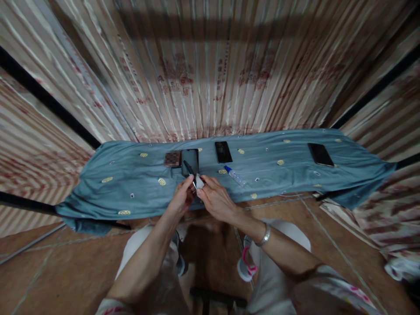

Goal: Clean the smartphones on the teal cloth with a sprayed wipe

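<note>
My left hand (181, 195) is closed around a slim dark stick-like tool (187, 166) with a shiny part at its lower end; its exact kind is unclear. A small white cloth or tissue (199, 182) is pinched in my right hand (216, 199), pressed against the tool's shiny part. Both hands meet over the front edge of the cloth-covered table. Just beyond them lies a phone (190, 156), partly behind the tool. A small brown item (172, 159), blurred out, sits at its left side. To the right rests a clear bottle with a blue cap (234, 176).
A blue patterned cloth (183, 205) covers the narrow table. A black phone (223, 152) lies near its middle and another dark phone (320, 154) towards the right end. Striped curtains (210, 78) hang behind, with black poles (49, 98) at the sides. My knees are below the front edge.
</note>
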The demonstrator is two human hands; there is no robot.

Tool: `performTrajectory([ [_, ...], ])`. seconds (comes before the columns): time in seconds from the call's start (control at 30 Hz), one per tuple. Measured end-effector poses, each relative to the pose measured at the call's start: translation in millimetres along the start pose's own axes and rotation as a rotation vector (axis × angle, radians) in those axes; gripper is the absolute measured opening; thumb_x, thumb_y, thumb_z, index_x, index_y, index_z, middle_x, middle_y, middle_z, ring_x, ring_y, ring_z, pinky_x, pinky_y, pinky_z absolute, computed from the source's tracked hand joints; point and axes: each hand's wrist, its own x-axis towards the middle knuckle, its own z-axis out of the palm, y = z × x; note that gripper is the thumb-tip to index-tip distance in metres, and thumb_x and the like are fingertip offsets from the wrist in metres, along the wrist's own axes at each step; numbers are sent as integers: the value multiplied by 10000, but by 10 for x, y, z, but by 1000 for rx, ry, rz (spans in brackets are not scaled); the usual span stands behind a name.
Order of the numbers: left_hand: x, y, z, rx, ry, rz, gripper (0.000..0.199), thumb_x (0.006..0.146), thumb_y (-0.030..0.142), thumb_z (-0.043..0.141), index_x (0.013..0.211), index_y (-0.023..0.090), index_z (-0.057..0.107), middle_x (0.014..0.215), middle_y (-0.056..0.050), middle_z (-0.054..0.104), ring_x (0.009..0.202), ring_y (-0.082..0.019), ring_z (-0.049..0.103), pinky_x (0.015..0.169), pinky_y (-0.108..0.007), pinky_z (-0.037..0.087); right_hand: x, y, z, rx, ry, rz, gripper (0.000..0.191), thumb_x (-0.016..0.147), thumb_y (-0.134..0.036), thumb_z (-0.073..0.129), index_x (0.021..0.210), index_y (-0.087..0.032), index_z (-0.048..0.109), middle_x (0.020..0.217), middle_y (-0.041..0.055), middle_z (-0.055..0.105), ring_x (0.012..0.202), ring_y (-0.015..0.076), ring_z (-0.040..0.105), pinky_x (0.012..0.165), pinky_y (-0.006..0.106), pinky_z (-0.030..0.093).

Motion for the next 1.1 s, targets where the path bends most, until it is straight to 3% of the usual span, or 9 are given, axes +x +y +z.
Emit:
performTrajectory([
  [0.17, -44, 15, 70, -86, -2, -103, 382, 711, 538, 683, 807, 169, 693, 722, -40, 709, 791, -206, 681, 700, -284, 528, 15, 35, -54, 54, 48, -21, 338, 953, -232, 374, 1214, -175, 581, 1204, 126, 567, 1108, 239, 509, 982, 419, 423],
  [0.3, -87, 44, 111, -151, 51, -96, 358, 780, 505, 632, 840, 161, 707, 739, -30, 717, 774, -181, 684, 749, -268, 536, -13, 22, -38, 37, 83, -112, 420, 959, -196, 344, 1362, -192, 460, 1297, 132, 541, 1155, 235, 506, 1020, 435, 405],
  [0.47, -135, 48, 116, -152, 55, -160, 378, 870, 451, 538, 1007, 138, 700, 804, -41, 735, 790, -166, 691, 824, -265, 525, -26, 80, 14, -74, 139, -220, 421, 954, -141, 312, 1333, -155, 496, 1311, 149, 539, 1154, 230, 519, 984, 422, 458],
  [0.73, -306, -14, 302, -47, 14, -285, 366, 900, 338, 520, 1211, 171, 617, 985, -56, 740, 949, -206, 685, 905, -317, 515, 110, 265, -118, -139, 262, -140, 429, 945, -136, 327, 1345, -149, 483, 1296, 152, 551, 1173, 244, 515, 1006, 442, 445],
  [0.93, -255, 2, 258, -90, -21, -201, 316, 877, 384, 546, 1045, 160, 691, 980, -64, 739, 1051, -219, 649, 934, -295, 491, 51, 163, -69, -115, 212, -211, 473, 926, -103, 336, 1365, -215, 470, 1326, 116, 524, 1138, 220, 523, 974, 410, 471],
  [1.1, -267, -90, 207, -36, -102, -183, 241, 753, 339, 702, 858, 122, 710, 845, -72, 744, 981, -265, 670, 888, -338, 515, 79, 250, -84, -107, 248, -181, 467, 935, -120, 315, 1370, -206, 461, 1353, 128, 516, 1201, 228, 510, 1009, 451, 434],
])
